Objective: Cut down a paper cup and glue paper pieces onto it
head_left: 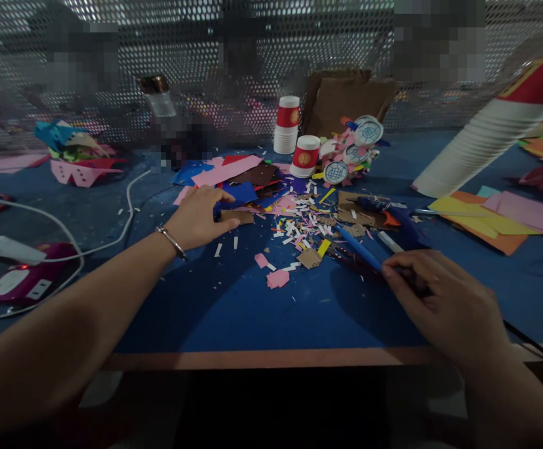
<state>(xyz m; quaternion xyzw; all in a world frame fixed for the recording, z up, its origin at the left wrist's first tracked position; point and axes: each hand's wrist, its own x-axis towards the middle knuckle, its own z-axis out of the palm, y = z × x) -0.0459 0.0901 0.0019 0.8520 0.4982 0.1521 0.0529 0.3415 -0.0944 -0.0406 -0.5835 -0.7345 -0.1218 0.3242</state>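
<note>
My left hand (199, 218), with a metal bracelet at the wrist, reaches over the left side of the paper pile. Its thumb and fingers are apart, near a brown cardboard strip (240, 217) and a blue paper sheet (240, 194). My right hand (444, 290) is closed at the right, its thumb and forefinger at the end of a slim blue pen-like stick (358, 246). That stick points away toward the scraps; the palm side is hidden. Between the hands lie many small paper scraps (299, 227) and two pink paper pieces (278, 279).
Red and white paper cups (305, 157) stand behind the scraps, beside a decorated paper piece with round blue-patterned discs (368, 131). A long cup stack (481, 131) leans at right near coloured paper (505, 215). At left are a purple power strip (28, 274) and white cable (128, 206).
</note>
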